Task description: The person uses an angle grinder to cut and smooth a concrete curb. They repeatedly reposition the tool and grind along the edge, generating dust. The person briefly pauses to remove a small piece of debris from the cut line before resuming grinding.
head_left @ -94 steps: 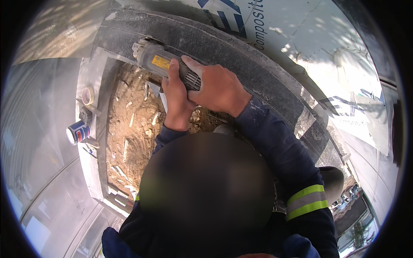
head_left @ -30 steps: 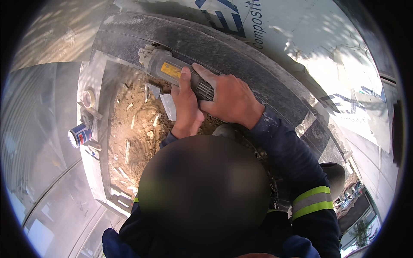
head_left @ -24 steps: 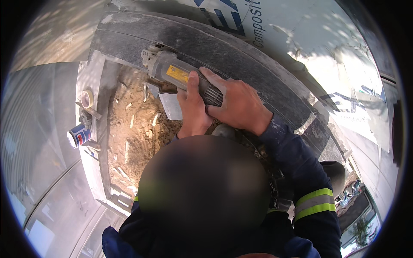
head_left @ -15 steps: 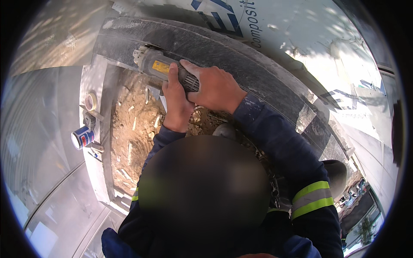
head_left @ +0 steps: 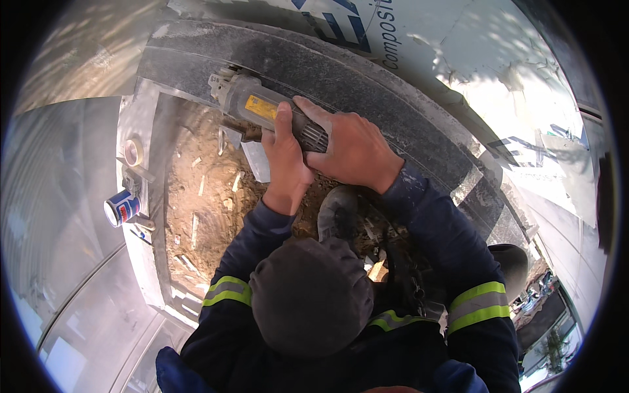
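Note:
A grey angle grinder (head_left: 252,103) with a yellow label lies slantwise over the inner edge of a dark, curved stone slab (head_left: 367,108). Its front end points to the far left, and I cannot make out a disc. My left hand (head_left: 286,160) wraps the near side of its body, thumb along the top. Around the vented rear end my right hand (head_left: 359,145) is closed. A whitish flat piece (head_left: 255,160) shows just left of my left wrist. Between my forearms sits a rounded dark grey cloth-covered shape (head_left: 313,295).
Sandy ground with scattered chips (head_left: 200,216) lies inside the frame. On the pale left ledge stand a roll of tape (head_left: 133,152), a blue-and-white can (head_left: 122,208) and small tools (head_left: 143,226). White printed sheeting (head_left: 419,39) rises beyond the slab.
The grinder and both my hands have shifted to the right and slightly nearer. More of my left sleeve shows now. Both hands keep their hold.

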`<state>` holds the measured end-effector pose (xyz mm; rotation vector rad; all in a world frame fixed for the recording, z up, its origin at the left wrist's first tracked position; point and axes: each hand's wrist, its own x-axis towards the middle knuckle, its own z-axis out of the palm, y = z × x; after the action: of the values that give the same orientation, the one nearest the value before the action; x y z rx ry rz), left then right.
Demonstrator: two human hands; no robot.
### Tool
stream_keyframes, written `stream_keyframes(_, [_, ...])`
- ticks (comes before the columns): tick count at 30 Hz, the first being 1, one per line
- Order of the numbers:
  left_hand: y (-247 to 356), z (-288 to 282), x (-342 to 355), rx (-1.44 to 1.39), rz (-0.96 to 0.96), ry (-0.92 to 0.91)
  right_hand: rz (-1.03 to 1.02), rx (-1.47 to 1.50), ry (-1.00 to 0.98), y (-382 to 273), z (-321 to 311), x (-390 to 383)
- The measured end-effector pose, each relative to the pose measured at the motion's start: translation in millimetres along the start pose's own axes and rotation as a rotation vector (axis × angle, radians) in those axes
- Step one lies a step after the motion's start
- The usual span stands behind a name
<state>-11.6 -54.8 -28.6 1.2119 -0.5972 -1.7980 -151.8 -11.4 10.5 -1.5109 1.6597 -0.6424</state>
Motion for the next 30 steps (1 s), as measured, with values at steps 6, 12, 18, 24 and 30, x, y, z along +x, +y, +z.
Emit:
stream_keyframes(6, [9,-16,29,0.003,-0.016,0.007,-0.040,0.007,0.008,4,14,26])
stream_keyframes(12, [-6,-4,-9,-0.006,-0.020,-0.017,0.066,-0.012,-0.063,-9,-12,-13])
stream_keyframes(18, [-15,3,-15,-0.022,-0.043,-0.003,0.066,-0.008,-0.052,0,-10,-21])
stream_keyframes(24, [2,-12,15,-0.002,-0.019,-0.047,-0.003,-0.005,-0.012,5,9,15])
stream_keyframes(30, [3,-13,10,-0.073,-0.049,-0.068,0.038,-0.017,-0.077,-6,-4,8])
